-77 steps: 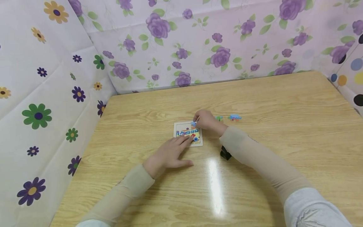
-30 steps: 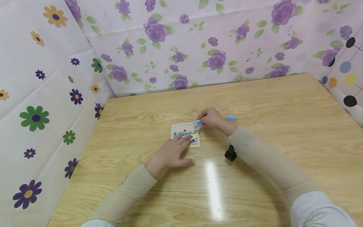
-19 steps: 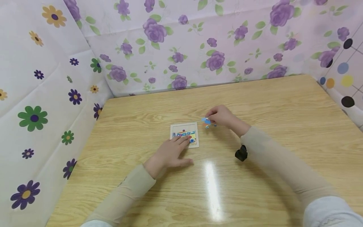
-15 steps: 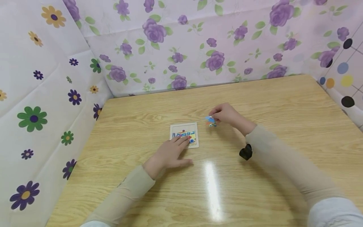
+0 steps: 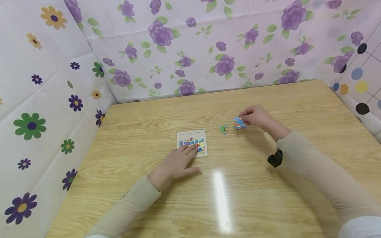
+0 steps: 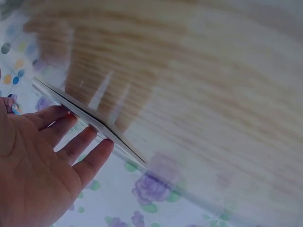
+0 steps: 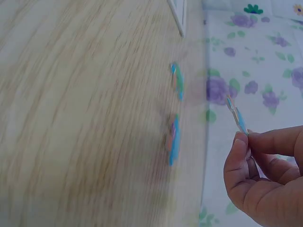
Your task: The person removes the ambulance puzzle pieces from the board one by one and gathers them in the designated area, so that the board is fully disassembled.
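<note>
The L hand (image 5: 175,163) rests w/ its fingers straight on the lower part of the board (image 5: 196,135), which lies flat on the table (image 5: 143,132); this hand grasps nothing. The R hand (image 5: 258,117) pinches the held pc (image 5: 238,121) btw. thumb and index finger, to the right of the board and well apart from it. In the head view one sees the print on the board, a yellow vehicle w/ blue windows and a red cross, but the L fingers hide some of it, and the upper part is bare white. The left wrist view gives what the head view doesn't: the palm side of the L hand, w/ fingertips touching the board, seen here as a thin plate. The green pc (image 5: 223,129) lies btw. the board and the R hand. In the head view the held pc and the blue pc (image 7: 174,142) look like one cluster; the right wrist view shows them apart, the held pc raised in the air, the blue pc on the table near the green pc, both a bit blurred.
</note>
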A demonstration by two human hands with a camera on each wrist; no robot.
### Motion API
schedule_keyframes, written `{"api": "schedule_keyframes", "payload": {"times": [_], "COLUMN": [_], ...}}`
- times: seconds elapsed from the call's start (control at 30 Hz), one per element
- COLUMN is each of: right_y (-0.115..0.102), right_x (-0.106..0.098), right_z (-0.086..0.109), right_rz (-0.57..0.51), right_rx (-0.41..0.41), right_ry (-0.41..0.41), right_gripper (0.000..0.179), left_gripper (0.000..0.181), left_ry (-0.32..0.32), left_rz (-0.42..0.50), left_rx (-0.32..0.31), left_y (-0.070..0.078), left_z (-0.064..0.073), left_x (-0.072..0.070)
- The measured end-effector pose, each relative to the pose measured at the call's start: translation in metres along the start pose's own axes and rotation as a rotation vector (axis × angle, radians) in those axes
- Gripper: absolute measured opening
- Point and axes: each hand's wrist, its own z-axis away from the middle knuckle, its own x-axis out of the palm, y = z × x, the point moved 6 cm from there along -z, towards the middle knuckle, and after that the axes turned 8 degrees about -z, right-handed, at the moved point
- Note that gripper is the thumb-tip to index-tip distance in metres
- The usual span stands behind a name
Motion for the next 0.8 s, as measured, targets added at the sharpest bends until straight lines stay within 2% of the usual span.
{"api": "schedule_keyframes", "payload": {"times": [0.4, 0.8], "right_y": [0.035, 0.071], "right_x": [-0.031, -0.050], "right_z": [0.002, -0.004], "right_rz": [-0.045, -0.029], "right_rx": [0.053, 0.112], "right_ry": [0.047, 0.072], "right_gripper": [0.028, 0.030], "left_gripper": [0.084, 0.085], "left_ry": [-0.024, -0.012], "left_rz": [0.017, 0.012], "left_rx": [-0.035, -0.009], "left_y": [-0.001, -0.001], "left_z": [0.001, -0.001], "left_x": [0.001, 0.002]}}
